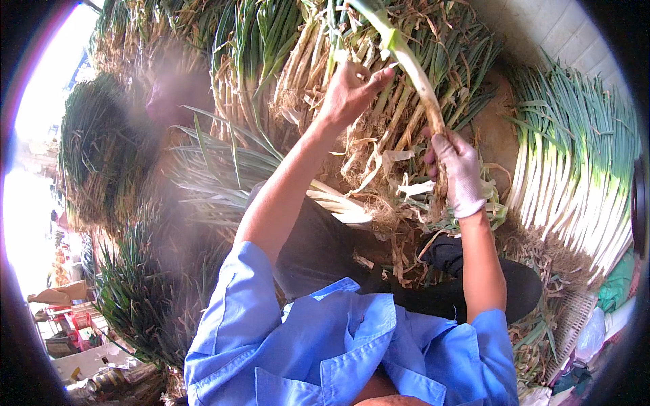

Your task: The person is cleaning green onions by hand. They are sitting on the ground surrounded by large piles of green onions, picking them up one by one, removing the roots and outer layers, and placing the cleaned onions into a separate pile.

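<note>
My right hand, in a pale knit glove, grips a large green onion near its soil-stained root end. The stalk slants up and left out of the picture, its outer skin brown low down and white to green higher up. My bare left hand is just left of the stalk, thumb stretched towards it and fingers curled. A pale leaf scrap shows by its fingertips; whether they pinch it is unclear. Below lie cleaned white green onions beside my leg, roots towards the right.
Unpeeled green onion bundles stand ahead, with more dark bundles at left. A row of cleaned green onions leans at right, by a tiled wall. Peeled skins litter the ground. A plastic crate sits at lower right.
</note>
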`<state>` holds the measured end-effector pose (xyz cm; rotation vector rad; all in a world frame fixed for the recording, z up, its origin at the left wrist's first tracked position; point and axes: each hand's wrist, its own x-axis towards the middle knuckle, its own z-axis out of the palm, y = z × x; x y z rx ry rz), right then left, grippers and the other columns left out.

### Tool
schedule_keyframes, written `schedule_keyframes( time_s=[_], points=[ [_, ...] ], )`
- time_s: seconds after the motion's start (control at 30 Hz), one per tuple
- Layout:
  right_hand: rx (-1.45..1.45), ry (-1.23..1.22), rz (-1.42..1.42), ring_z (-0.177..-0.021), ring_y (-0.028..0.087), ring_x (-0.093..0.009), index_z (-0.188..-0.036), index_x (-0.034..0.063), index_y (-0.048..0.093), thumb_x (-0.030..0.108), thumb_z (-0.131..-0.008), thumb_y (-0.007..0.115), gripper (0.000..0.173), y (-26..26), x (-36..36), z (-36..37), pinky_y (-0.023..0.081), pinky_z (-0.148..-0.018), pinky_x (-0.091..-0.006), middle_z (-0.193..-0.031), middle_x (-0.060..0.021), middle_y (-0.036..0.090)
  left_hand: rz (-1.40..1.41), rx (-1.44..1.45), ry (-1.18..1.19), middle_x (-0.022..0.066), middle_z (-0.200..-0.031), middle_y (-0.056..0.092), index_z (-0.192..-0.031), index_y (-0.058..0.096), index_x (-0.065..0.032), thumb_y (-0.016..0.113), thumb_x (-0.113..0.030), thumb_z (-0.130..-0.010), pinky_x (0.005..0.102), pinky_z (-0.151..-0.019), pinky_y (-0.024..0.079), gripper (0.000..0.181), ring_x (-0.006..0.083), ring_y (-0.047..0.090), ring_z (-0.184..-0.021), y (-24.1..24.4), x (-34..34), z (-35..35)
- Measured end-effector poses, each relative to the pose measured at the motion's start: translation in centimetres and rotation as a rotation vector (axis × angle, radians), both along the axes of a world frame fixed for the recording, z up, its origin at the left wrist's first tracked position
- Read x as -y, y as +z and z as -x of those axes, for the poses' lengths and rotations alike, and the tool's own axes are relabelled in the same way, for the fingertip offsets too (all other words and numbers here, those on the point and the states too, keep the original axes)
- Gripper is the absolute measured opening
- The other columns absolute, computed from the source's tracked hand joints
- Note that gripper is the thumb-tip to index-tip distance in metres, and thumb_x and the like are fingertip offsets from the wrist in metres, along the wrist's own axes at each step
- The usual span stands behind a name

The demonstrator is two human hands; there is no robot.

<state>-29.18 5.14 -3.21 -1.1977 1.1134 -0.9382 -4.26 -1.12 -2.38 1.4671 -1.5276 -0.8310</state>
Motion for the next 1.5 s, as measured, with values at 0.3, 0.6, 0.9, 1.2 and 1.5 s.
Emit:
schedule_keyframes(
  time_s=[0.3, 0.6, 0.9, 1.2, 1.5],
  points=[
    [0.081, 0.076, -0.19, -0.055, 0.05, -0.005, -0.112, 0.0086, 0.07, 0.041, -0.096, 0.064, 0.037, 0.5, -2.3, 0.3, 0.039, -0.051, -0.0192, -0.07, 0.0029, 0.058, 0.162, 0.381, -0.055, 0.0101, -0.071, 0.059, -0.091, 0.063, 0.0026, 0.054, -0.022, -0.099, 0.0344, -0.052, 0.048, 0.027, 0.0174, 0.059, -0.063, 1.0, 1.1, -0.4],
    [-0.08, 0.025, 0.017, -0.062, 0.052, -0.005, -0.109, 0.0024, 0.068, 0.024, -0.097, 0.063, 0.025, -1.1, -0.7, 0.4, 0.043, -0.055, -0.0234, -0.076, 0.0021, 0.062, 0.147, 0.228, -0.574, 0.0197, -0.081, 0.058, -0.094, 0.06, 0.0, 0.055, -0.013, -0.094, 0.046, -0.072, 0.05, 0.013, 0.0382, 0.06, -0.074, -1.9, -6.9, 5.6],
    [-0.63, -0.215, 0.799, -0.079, 0.072, -0.024, -0.111, 0.0052, 0.068, 0.012, -0.082, 0.075, 0.031, -3.3, -0.8, -2.3, 0.057, -0.069, -0.0354, -0.091, -0.0154, 0.072, -0.068, -0.78, 0.241, 0.0195, -0.107, 0.055, -0.12, 0.051, 0.0108, 0.072, -0.039, -0.087, 0.0454, -0.083, 0.052, 0.063, 0.0263, 0.055, -0.095, 0.6, 1.7, 1.4],
    [-0.097, 0.302, 0.379, -0.071, 0.063, -0.012, -0.141, 0.0058, 0.049, 0.062, -0.09, 0.06, 0.076, -1.9, 5.9, -1.8, 0.055, -0.06, -0.0267, -0.11, -0.013, 0.068, 0.098, -1.212, 0.212, 0.0145, -0.088, 0.059, -0.091, 0.057, 0.0075, 0.057, -0.001, -0.081, 0.0407, -0.081, 0.056, 0.014, 0.023, 0.056, -0.076, -0.4, 3.0, -0.5],
    [-0.073, 0.45, 0.309, -0.082, 0.065, -0.014, -0.121, 0.0062, 0.068, 0.057, -0.096, 0.054, 0.058, -4.0, 6.6, -4.8, 0.053, -0.071, -0.0337, -0.089, -0.0079, 0.07, 0.049, -1.307, 0.136, 0.0154, -0.087, 0.059, -0.085, 0.057, 0.0063, 0.05, -0.003, -0.079, 0.0401, -0.078, 0.055, 0.013, 0.026, 0.059, -0.081, 0.3, 2.4, -0.8]
  ],
)
